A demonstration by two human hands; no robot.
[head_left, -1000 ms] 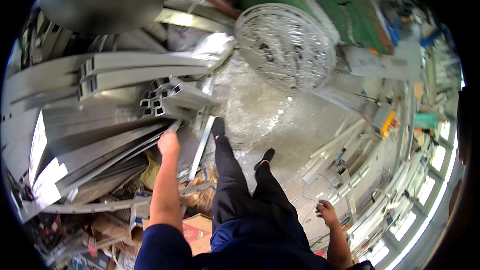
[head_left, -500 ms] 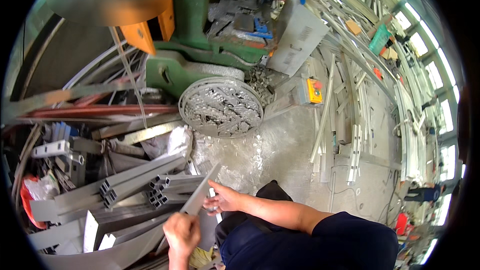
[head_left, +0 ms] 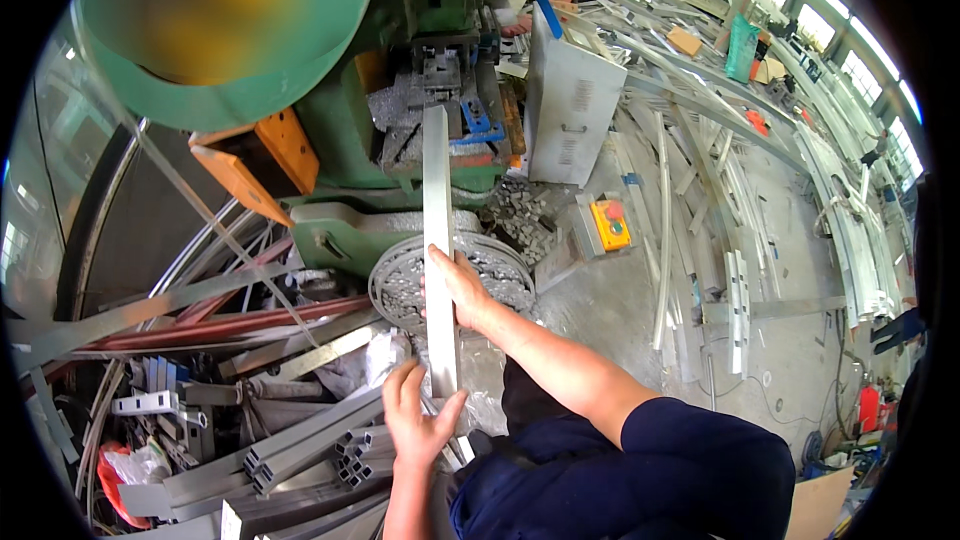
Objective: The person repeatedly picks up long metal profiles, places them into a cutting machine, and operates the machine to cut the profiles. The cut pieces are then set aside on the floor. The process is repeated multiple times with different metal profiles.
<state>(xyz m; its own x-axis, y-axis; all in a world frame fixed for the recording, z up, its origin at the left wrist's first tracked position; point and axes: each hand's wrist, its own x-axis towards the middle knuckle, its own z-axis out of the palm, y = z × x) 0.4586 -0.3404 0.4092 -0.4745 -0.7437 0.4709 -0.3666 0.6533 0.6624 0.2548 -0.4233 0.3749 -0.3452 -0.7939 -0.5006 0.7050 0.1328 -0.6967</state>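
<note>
A long silvery square metal tube [head_left: 437,180] points away from me, its far end by the work area of a green press [head_left: 440,155]. My right hand [head_left: 458,288] is wrapped round the tube near its middle, thumb on top and the other fingers partly hidden beneath. My left hand [head_left: 418,418] is at the near end, thumb and fingers spread to either side of it. Whether the palm touches the tube end I cannot tell. A blue fixture [head_left: 480,120] lies on the press bed, just right of the tube's tip.
Under the tube stands a round container [head_left: 500,275] of metal scraps. At the right are a yellow control box with buttons [head_left: 610,225] and a grey metal cabinet [head_left: 572,105]. Stacked square tubes [head_left: 310,440] lie at the lower left. Loose profiles [head_left: 665,230] cover the floor at the right.
The tube has swung from low left to upright in view, its far end now at the press. My right hand has closed round it; my left hand has opened at its near end.
</note>
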